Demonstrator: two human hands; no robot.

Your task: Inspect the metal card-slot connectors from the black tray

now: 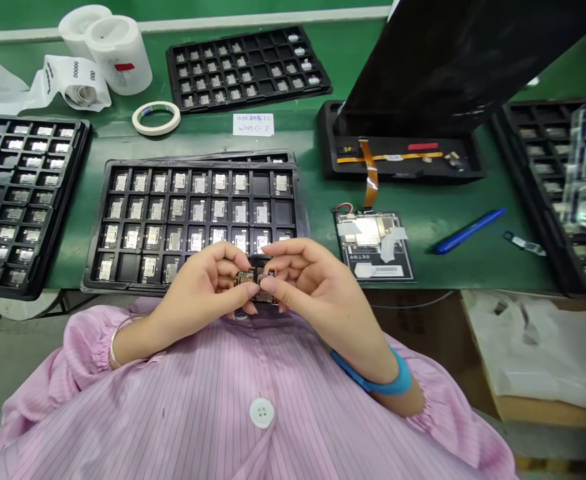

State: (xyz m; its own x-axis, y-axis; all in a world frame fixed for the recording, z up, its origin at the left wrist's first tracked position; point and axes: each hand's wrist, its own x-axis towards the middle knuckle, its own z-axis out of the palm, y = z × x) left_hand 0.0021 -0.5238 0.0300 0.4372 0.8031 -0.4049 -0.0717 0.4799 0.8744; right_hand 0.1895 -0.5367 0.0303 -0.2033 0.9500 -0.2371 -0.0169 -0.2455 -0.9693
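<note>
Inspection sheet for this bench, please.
surface: green bench mat.
job's things: small circuit module; black tray of similar parts just ahead of it.
grippers: left hand and right hand, bare, both pinching the module.
clutter: masking tape roll, blue pen, white label roll.
cables: orange flex cable running down from a black fixture.
surroundings: pink striped smock on the person; cardboard box with white sheeting at lower right.
</note>
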